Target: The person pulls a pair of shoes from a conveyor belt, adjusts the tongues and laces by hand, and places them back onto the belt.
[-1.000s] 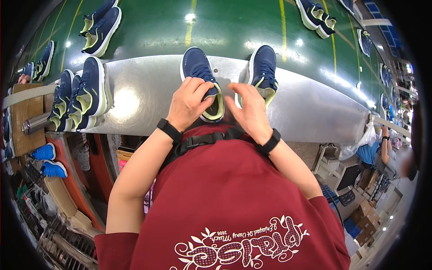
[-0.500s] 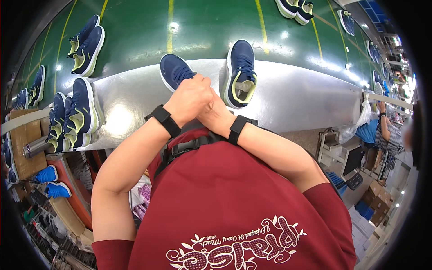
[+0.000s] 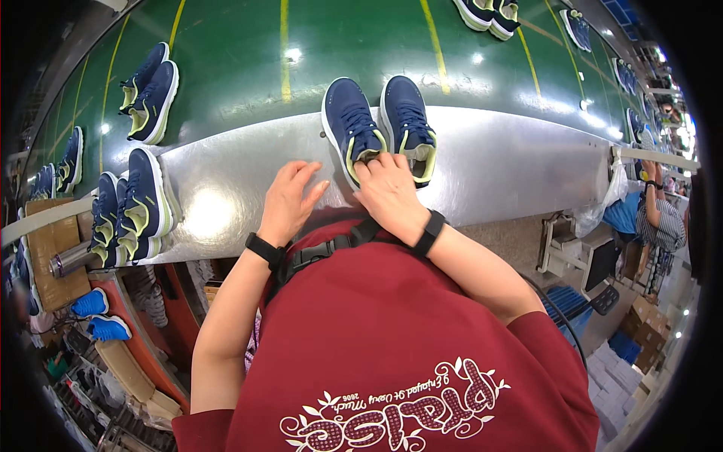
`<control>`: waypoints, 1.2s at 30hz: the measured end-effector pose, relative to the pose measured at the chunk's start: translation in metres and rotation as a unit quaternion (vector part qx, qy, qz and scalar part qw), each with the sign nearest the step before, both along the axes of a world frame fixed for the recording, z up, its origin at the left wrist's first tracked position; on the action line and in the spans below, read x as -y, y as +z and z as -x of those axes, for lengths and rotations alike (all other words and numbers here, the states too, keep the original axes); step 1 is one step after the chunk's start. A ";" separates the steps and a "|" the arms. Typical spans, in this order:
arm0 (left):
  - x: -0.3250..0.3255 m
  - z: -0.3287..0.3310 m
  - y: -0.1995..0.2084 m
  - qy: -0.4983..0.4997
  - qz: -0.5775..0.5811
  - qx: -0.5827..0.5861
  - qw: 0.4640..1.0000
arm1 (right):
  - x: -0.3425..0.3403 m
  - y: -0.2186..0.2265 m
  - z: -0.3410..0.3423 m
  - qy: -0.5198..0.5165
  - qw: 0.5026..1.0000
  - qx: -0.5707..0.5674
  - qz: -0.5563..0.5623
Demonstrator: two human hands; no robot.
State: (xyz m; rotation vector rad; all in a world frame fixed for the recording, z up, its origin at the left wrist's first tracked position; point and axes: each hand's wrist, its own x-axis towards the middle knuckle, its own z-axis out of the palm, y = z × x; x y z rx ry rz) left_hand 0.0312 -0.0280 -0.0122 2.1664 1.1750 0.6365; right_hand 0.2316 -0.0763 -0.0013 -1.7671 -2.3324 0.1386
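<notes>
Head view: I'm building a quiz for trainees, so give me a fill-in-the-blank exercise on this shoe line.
1. The right hand touches the heel opening of a ____ blue shoe.
2. Two shoes stand side by side on the ____ metal shelf.
3. The left hand lies open, holding ____.
4. The conveyor belt is ____.

Missing words: navy; silver; nothing; green

Bright overhead light; glare spots on metal table (image 3: 211,211) and green belt (image 3: 354,38); fisheye bending, dark rim.

A steel ledge (image 3: 520,169) edges the green belt (image 3: 354,38); two navy shoes (image 3: 380,124) straddle both, more shoes (image 3: 132,207) stacked at its left
</notes>
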 end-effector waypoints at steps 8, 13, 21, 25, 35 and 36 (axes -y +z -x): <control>-0.001 -0.002 -0.005 0.039 0.104 -0.001 0.994 | 0.013 0.040 -0.032 -0.078 0.988 0.008 0.132; 0.005 -0.003 -0.011 0.057 0.068 -0.006 0.996 | 0.000 0.010 -0.035 -0.056 0.995 -0.061 0.063; -0.018 0.065 -0.012 0.200 0.103 -0.024 0.974 | -0.133 0.003 -0.083 -0.050 0.998 0.003 -0.026; -0.077 0.116 0.001 0.251 -0.018 -0.045 0.967 | -0.225 0.010 -0.111 -0.083 0.990 0.052 -0.106; -0.221 0.233 -0.006 0.315 -0.024 -0.437 0.842 | -0.143 -0.020 -0.023 -0.022 0.984 -0.169 0.044; -0.226 0.251 -0.017 0.311 0.008 -0.413 0.856 | -0.125 -0.023 -0.014 -0.028 0.983 -0.166 0.074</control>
